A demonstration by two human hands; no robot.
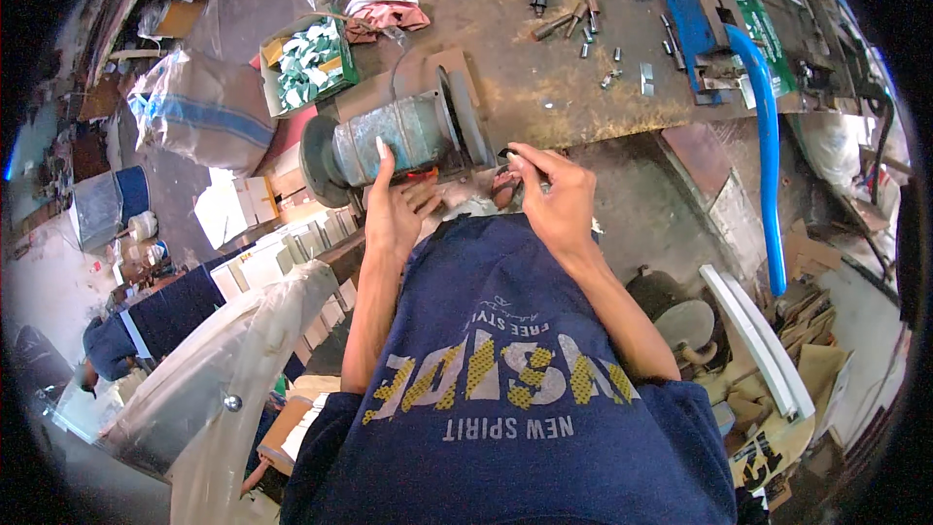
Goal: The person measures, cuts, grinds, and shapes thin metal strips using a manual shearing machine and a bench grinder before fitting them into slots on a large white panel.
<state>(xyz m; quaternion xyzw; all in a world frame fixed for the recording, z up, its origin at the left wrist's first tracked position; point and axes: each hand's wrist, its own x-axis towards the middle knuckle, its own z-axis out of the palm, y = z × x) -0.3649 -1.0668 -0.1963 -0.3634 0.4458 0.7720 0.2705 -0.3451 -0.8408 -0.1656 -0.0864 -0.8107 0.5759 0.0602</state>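
Tabletop (544, 68), brown and worn, 12 o'clock. Bench grinder (413, 131) near its front edge, 11 o'clock, right wheel (471, 122) on its 3 o'clock side. Carton (340, 81) of green-white pieces at grinder's 10 o'clock. Left hand (394, 219) at grinder's 6: grip loosely spread, thumb up before motor body, nothing seen held. Right hand (564, 190) at grinder's 4: grip pinched, thumb to forefinger, on small dark piece (506, 152), beside wheel; contact can't be told, fingers hide it. Step looks like presenting piece; next move calls for firm pinch, fingertips clear of rim.
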